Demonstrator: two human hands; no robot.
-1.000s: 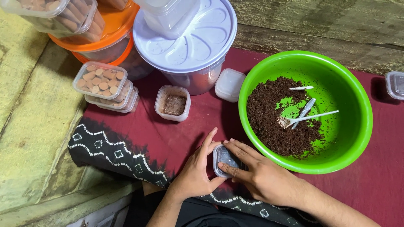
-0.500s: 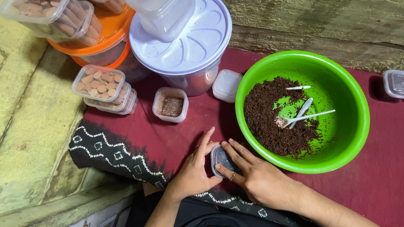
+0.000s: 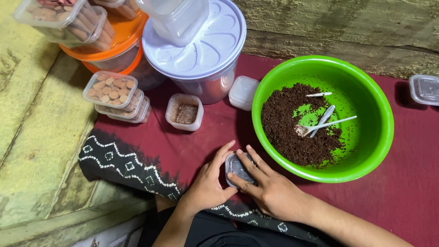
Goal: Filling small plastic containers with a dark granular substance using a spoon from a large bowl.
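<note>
Both of my hands rest on a small clear lidded plastic container (image 3: pixel 235 167) that sits on the dark red cloth (image 3: pixel 411 192) in front of me. My left hand (image 3: pixel 211 183) cups its left side. The fingers of my right hand (image 3: pixel 270 190) lie flat across its lid. Just to the right stands a big green bowl (image 3: pixel 370 96) holding dark brown crumbly stuff (image 3: pixel 286 128) and three small white plastic spoons (image 3: pixel 327 121).
An open small tub (image 3: pixel 184 112) with brown filling and a closed white tub (image 3: pixel 243 92) stand behind my hands. Further back are a large white-lidded jar (image 3: pixel 196 50), an orange-lidded jar (image 3: pixel 114 45), stacked tubs of round biscuits (image 3: pixel 112 91), and a clear tub (image 3: pixel 425 89) at far right.
My hands stay on the small container with only slight finger shifts. The view has drifted a little.
</note>
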